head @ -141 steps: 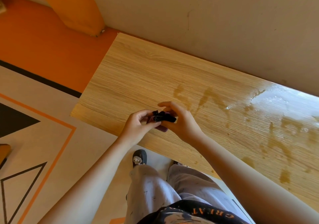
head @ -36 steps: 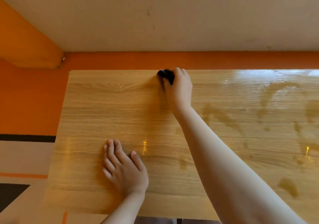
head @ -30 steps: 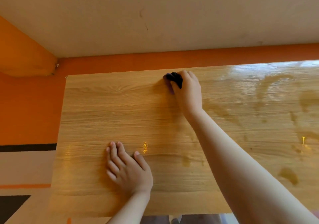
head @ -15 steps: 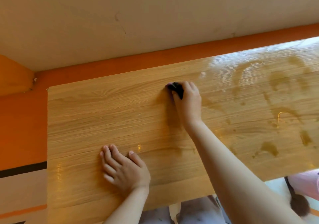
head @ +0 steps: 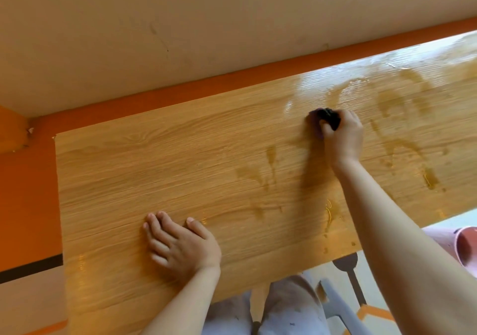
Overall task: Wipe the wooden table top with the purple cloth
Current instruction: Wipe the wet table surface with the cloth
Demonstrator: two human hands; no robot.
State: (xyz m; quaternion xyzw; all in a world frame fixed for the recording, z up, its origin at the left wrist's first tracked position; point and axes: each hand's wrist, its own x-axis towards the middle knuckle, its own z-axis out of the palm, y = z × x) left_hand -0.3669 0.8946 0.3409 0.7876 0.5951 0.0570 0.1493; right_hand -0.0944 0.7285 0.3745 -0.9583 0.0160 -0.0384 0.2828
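Observation:
The wooden table top (head: 160,169) fills the middle of the view, with wet brown streaks across its right half. My right hand (head: 343,136) is pressed down near the far edge, closed around a small dark purple cloth (head: 327,118) that is bunched up and mostly hidden under my fingers. My left hand (head: 180,247) lies flat on the table near the front edge, fingers spread, holding nothing.
An orange strip and a beige wall (head: 180,30) run right behind the table's far edge. A pink object (head: 464,247) and a chair frame (head: 346,306) stand below the front edge on the right. My legs (head: 271,311) are under the table.
My right hand has slid the cloth to the right along the far part of the table, into the wet streaks. My left hand has stayed flat in place.

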